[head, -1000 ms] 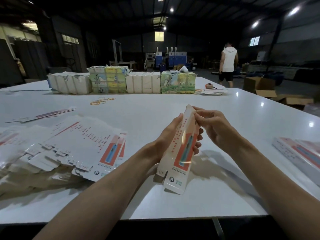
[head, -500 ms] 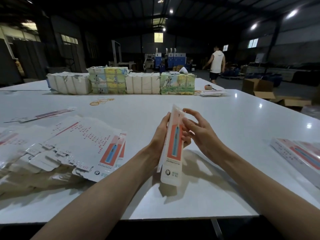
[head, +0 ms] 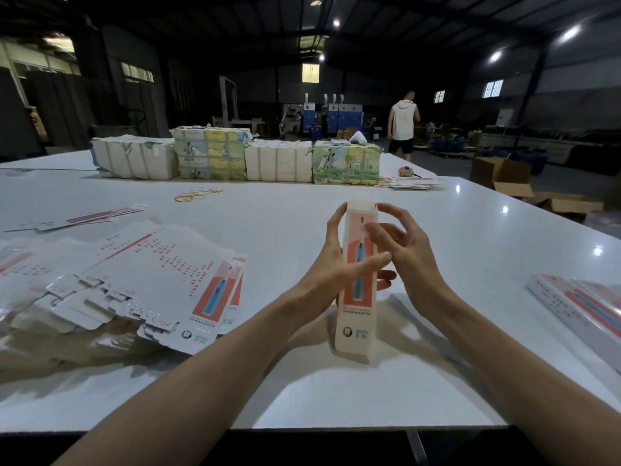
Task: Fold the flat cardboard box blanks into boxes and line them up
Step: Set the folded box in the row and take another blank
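A tall narrow white box [head: 356, 317] with a red panel and a blue toothbrush picture stands upright above the white table [head: 302, 398]. My left hand [head: 331, 267] grips it round the middle, thumb across the printed front. My right hand [head: 400, 247] is at the box's right side near the top, fingers spread and curved, fingertips touching its upper edge. A fanned pile of flat box blanks [head: 141, 280] lies on the table to the left. Folded boxes [head: 578, 304] lie at the right edge.
Wrapped bundles [head: 235, 158] stand in a row at the table's far side, with rubber bands [head: 196, 194] in front of them. A few blanks [head: 87, 216] lie far left. A person [head: 402, 124] stands beyond the table, near cardboard cartons [head: 504, 176] on the floor.
The box has turned from edge-on to show its full printed front and now stands more upright. My right hand's fingers have opened out near its top. The far person walked right.
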### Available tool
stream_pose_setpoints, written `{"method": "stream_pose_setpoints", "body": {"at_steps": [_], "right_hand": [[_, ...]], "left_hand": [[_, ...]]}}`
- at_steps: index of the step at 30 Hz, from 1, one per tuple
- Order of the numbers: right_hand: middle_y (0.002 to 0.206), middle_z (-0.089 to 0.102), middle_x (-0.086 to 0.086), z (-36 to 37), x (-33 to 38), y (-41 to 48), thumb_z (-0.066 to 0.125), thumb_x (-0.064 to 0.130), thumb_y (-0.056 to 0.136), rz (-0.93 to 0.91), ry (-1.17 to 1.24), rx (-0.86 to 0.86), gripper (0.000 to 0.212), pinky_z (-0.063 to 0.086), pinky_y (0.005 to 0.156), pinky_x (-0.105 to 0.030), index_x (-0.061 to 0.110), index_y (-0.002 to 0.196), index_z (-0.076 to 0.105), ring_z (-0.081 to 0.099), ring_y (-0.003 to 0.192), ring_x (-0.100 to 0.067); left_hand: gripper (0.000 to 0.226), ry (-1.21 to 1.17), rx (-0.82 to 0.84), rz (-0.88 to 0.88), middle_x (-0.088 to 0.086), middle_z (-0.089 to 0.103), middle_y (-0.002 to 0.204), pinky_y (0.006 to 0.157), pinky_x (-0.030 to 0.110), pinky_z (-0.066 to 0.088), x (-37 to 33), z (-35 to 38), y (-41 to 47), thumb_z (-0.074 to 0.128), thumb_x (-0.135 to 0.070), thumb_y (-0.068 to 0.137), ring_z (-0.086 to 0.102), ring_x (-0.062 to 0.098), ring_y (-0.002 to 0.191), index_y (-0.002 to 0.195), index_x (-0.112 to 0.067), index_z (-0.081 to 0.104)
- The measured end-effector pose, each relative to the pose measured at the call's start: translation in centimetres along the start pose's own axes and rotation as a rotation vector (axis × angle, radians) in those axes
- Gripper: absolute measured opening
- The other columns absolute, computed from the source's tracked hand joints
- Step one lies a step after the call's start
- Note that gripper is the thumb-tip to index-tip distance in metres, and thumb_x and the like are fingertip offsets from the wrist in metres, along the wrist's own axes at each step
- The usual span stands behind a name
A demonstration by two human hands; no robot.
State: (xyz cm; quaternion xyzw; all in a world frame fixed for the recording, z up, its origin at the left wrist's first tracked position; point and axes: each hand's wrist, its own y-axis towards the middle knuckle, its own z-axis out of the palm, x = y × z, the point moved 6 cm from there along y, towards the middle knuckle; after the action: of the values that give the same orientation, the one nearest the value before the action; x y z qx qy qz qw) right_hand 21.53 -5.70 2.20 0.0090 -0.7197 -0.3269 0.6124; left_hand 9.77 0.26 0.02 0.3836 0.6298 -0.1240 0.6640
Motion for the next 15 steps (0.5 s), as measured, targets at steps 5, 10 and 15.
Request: {"method": "stream_pose_setpoints", "body": {"at_steps": [5,10,15], "right_hand": [[0.117,0.073,0.013,0.6,0.4,-0.4,0.074,0.047,0.094,0.002,0.004,0.106,0.055,0.064,0.066,-0.034,0.051,0.143,0.049,0.075,0.106,-0.017],[0.111,0.071,0.009,1.0,0.1,-0.5,0.073,0.043,0.094,0.009,-0.018,0.148,0.04,0.064,0.065,-0.036,0.05,0.13,0.057,0.076,0.101,-0.022],[0.112,0.072,0.004,0.4,-0.4,-0.2,0.073,0.037,0.094,0.021,-0.017,0.151,0.036,0.065,0.078,-0.042,0.031,0.127,0.06,0.074,0.108,-0.024]], "left_hand": [[0.104,-0.142,-0.026,-0.042,0.007,0.053,0.143,0.098,0.054,0.059,-0.5,-0.4,-0.4,0.085,-0.02,0.083,0.067,0.033,0.117,0.155,-0.057,0.019],[0.098,-0.038,-0.054,-0.042,0.007,0.059,0.134,0.091,0.043,0.063,-0.3,-0.4,-0.6,0.08,-0.027,0.084,0.071,0.028,0.11,0.156,-0.049,0.018],[0.088,0.034,-0.032,-0.048,-0.002,0.059,0.126,0.071,0.024,0.062,0.5,-0.4,-0.3,0.077,-0.021,0.094,0.074,0.018,0.096,0.154,-0.049,0.02]]}}
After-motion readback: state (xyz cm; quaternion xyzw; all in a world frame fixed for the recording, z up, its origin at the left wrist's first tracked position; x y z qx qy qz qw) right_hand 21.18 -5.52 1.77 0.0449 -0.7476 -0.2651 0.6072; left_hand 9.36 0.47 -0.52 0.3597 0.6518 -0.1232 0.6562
